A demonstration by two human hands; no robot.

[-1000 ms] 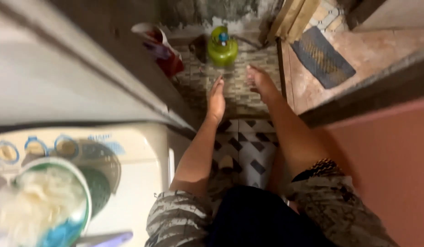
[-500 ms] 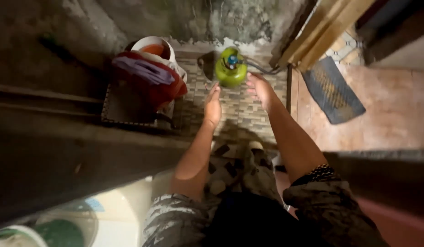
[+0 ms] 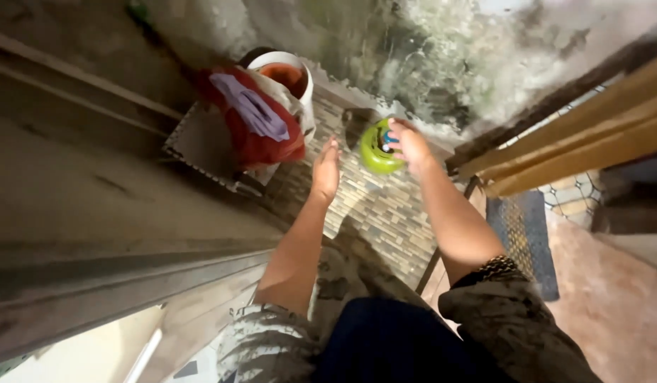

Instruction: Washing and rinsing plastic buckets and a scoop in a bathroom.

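A small bright green gas cylinder [image 3: 374, 150] with a blue valve on top stands on the tiled floor against a stained wall. My right hand [image 3: 410, 144] reaches over its top, fingers at the valve; whether it grips is blurred. My left hand [image 3: 326, 172] hangs open just left of the cylinder, fingers apart, touching nothing. Both forearms stretch forward from camouflage sleeves, and a beaded bracelet sits on the right arm.
A white bucket [image 3: 304, 86] draped with red and purple cloth [image 3: 261, 120] stands left of the cylinder. A grey ledge [image 3: 94, 213] runs along the left. Wooden planks [image 3: 591, 135] lean at right above a dark doormat [image 3: 523, 237].
I have moved closer and the view has tilted. My right hand went from beside the cylinder to over its valve. The left hand stays open beside it.
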